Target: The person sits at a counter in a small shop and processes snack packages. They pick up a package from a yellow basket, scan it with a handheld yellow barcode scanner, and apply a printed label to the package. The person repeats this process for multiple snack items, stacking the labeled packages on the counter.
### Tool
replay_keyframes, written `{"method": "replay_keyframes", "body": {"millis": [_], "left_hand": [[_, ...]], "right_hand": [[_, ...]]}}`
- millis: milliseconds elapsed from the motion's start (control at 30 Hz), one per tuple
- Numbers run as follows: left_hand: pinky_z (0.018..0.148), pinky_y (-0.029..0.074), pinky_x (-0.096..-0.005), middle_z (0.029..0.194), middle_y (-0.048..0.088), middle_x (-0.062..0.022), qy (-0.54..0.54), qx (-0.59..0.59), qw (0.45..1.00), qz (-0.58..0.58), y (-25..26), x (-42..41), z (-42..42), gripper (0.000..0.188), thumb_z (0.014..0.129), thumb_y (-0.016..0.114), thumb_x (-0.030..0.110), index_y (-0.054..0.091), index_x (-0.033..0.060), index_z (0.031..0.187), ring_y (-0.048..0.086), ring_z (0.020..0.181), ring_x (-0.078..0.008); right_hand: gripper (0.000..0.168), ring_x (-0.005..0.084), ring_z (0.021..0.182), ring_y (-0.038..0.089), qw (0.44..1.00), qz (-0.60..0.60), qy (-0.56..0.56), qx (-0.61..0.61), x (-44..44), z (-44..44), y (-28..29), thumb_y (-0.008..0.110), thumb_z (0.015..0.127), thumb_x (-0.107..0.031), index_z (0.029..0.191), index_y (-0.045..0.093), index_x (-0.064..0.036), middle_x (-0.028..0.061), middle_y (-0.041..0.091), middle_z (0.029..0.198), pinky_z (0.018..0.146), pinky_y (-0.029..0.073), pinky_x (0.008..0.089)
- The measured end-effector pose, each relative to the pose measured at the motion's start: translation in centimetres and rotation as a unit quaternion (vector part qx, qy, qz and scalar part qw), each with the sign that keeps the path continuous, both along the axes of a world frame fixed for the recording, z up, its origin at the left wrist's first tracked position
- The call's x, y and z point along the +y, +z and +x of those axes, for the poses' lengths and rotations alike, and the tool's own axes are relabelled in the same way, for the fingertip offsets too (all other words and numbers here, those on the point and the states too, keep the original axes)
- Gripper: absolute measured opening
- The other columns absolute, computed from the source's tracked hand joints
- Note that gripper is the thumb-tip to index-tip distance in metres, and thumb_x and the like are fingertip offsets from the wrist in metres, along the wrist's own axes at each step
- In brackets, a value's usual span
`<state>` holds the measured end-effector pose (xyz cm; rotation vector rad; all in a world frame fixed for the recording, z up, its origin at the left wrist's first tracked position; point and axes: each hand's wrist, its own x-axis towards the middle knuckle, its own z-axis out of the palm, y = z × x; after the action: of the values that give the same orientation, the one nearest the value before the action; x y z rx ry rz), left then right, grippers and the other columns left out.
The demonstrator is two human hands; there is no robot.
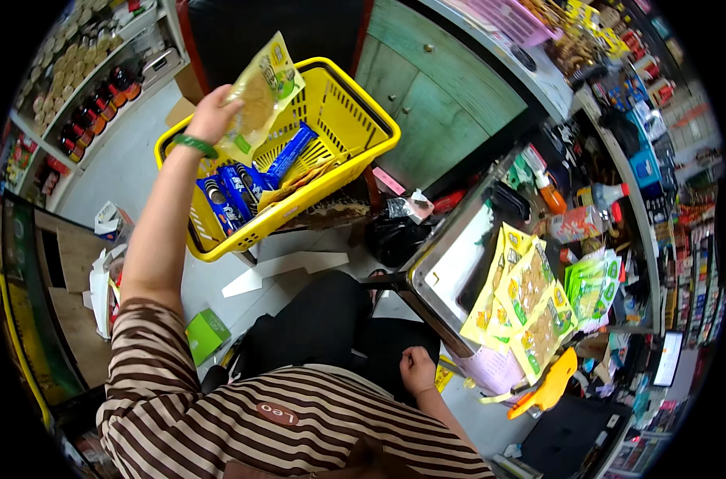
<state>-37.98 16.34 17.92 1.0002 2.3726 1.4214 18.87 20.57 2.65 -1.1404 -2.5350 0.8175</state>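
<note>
My left hand (214, 120) pinches the edge of a flat yellow snack packet (261, 99) with a clear window. It holds the packet tilted over the left part of a yellow plastic shopping basket (380, 129). Inside the basket, blue cookie packs (237, 188) lie at the near left, and a slim blue pack (291, 152) leans behind them. More yellow packets (303, 179) stand along the basket's near side. Curled on my right thigh is my right hand (419, 370), with nothing seen in it. Nearby, similar yellow packets (528, 287) lie overlapping on a metal-edged table (444, 284).
Green packets (593, 284) and an orange plastic tool (548, 386) are on the right, with bottles (578, 223) behind. A green cabinet (435, 96) stands beyond the basket. Shelves with bottles (99, 108) line the left. On the floor are a green box (207, 336) and white strips (285, 269).
</note>
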Motion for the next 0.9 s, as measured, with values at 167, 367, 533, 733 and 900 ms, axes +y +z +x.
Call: {"method": "replay_keyframes", "body": {"millis": [167,367,533,733,900], "left_hand": [[0.08,0.042,-0.0271,0.105,0.055,-0.006,-0.032,-0.171,0.962,0.212,3.4,-4.5,8.0,0.037,0.084,0.052,0.018,0.046,0.004,0.117,0.052,0.094,-0.0144],[0.086,0.042,-0.0323,0.116,0.048,-0.0127,-0.14,-0.406,0.856,0.289,1.3,-6.3,17.8,0.039,0.085,0.047,0.012,0.038,-0.0014,0.12,0.051,0.101,-0.0196],[0.092,0.037,-0.034,0.119,0.046,-0.0135,-0.194,-0.433,0.833,0.285,-0.8,-5.9,25.2,0.041,0.085,0.045,0.01,0.036,-0.0019,0.122,0.048,0.105,-0.0217],[0.092,0.037,-0.0342,0.12,0.046,-0.0127,-0.23,-0.481,0.799,0.279,-0.7,-6.3,28.8,0.042,0.085,0.044,0.009,0.034,-0.001,0.124,0.048,0.107,-0.0216],[0.092,0.038,-0.0338,0.12,0.046,-0.0119,-0.254,-0.481,0.794,0.272,0.1,-6.1,31.2,0.041,0.085,0.045,0.009,0.034,0.0001,0.124,0.048,0.106,-0.0212]], "right_hand": [[0.008,0.0313,0.069,0.054,0.999,0.003,0.004,0.034,0.2,0.4,-0.2,0.054,0.071,-0.006,0.079,0.052,-0.008,0.011,0.053,0.077,0.058,0.046,0.038],[0.009,0.0293,0.067,0.054,0.978,0.067,-0.116,0.161,-1.4,2.9,4.3,0.056,0.069,-0.001,0.077,0.053,-0.006,0.01,0.053,0.075,0.057,0.046,0.0344],[0.012,0.0234,0.061,0.052,0.907,0.207,-0.288,0.228,-2.0,9.6,7.0,0.055,0.068,0.004,0.077,0.051,-0.003,0.0106,0.052,0.074,0.055,0.043,0.029],[0.02,0.0196,0.07,0.054,0.781,0.235,-0.516,0.262,-0.7,17.4,11.9,0.057,0.079,-0.014,0.09,0.047,-0.001,0.0086,0.054,0.081,0.064,0.044,0.0299],[0.042,0.0296,0.077,0.059,0.821,0.056,-0.564,0.075,2.4,19.2,13.3,0.063,0.074,-0.032,0.094,0.05,0.003,0.0164,0.061,0.079,0.067,0.045,0.0356]]}}
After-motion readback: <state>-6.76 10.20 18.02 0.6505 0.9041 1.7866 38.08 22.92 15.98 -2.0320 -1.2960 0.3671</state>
